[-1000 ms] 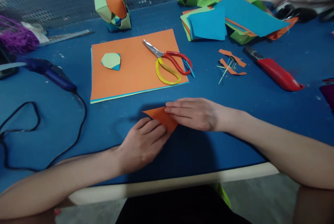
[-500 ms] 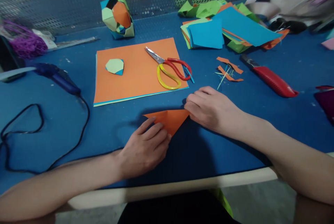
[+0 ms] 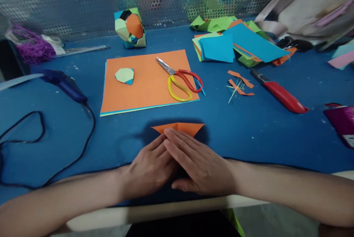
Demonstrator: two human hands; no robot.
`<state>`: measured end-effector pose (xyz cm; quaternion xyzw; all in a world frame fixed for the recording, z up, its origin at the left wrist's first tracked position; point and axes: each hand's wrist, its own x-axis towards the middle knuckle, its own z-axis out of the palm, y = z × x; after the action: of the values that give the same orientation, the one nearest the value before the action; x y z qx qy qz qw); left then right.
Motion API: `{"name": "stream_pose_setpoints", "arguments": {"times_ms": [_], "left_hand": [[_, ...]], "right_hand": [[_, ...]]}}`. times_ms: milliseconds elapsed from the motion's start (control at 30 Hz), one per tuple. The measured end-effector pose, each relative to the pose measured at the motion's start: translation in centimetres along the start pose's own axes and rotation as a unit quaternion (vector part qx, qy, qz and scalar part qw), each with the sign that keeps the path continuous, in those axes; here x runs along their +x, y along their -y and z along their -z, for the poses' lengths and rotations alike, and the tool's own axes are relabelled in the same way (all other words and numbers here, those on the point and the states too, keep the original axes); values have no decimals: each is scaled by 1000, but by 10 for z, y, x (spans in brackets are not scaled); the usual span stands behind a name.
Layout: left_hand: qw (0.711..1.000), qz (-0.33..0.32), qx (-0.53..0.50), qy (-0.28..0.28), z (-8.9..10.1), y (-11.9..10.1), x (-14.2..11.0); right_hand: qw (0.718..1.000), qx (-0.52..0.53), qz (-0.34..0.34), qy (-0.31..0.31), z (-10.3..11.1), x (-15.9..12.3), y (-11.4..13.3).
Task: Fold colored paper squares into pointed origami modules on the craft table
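Observation:
A folded triangle of orange paper (image 3: 177,125) lies on the blue tabletop in front of me, its lower part hidden by my hands. My left hand (image 3: 153,165) rests on its near side with the fingers stretched forward; their tips are covered. Over them lies my right hand (image 3: 203,163), flat, its fingers extended and pointing to the upper left, the thumb apart. Beyond the triangle is a stack of orange, blue and pale green sheets (image 3: 143,97). On that stack sit red-and-yellow-handled scissors (image 3: 177,78) and a small pale green and blue folded piece (image 3: 125,75).
A multicoloured paper ball (image 3: 131,28) stands at the back. Right of centre are paper scraps (image 3: 240,84), a red-handled cutter (image 3: 284,95) and coloured paper pieces (image 3: 217,47). A blue glue gun (image 3: 66,87) with a trailing cord and purple strands (image 3: 35,49) lie left.
My right hand has left the triangle's right corner and come down and left onto my left hand's fingers. The triangle's right tip is now uncovered. The camera view has shifted slightly.

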<state>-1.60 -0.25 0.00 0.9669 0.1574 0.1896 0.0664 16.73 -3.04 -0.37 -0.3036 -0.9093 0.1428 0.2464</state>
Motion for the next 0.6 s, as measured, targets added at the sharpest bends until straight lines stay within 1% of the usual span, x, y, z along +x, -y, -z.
{"name": "stream_pose_setpoints", "arguments": {"times_ms": [100,200,433,533,600], "left_hand": [[1000,5,12,28,0,-1,0],[999,3,35,37,0,-1,-2],[997,5,67,27,-5,-1,-6],[997,2,69,20,-5,-2,-5],[998,6,68,12,-5,-2,-4]], "right_hand": [[998,-9,-44,37,-2,-3,-5],[995,-33,-62,64,-1,-5,-11],[991,-80,-73,85,-6,-8,-16],[990,-83,-71,93,-3,-10,-24],[988,-98,-81,93,0,-10,-31]]}}
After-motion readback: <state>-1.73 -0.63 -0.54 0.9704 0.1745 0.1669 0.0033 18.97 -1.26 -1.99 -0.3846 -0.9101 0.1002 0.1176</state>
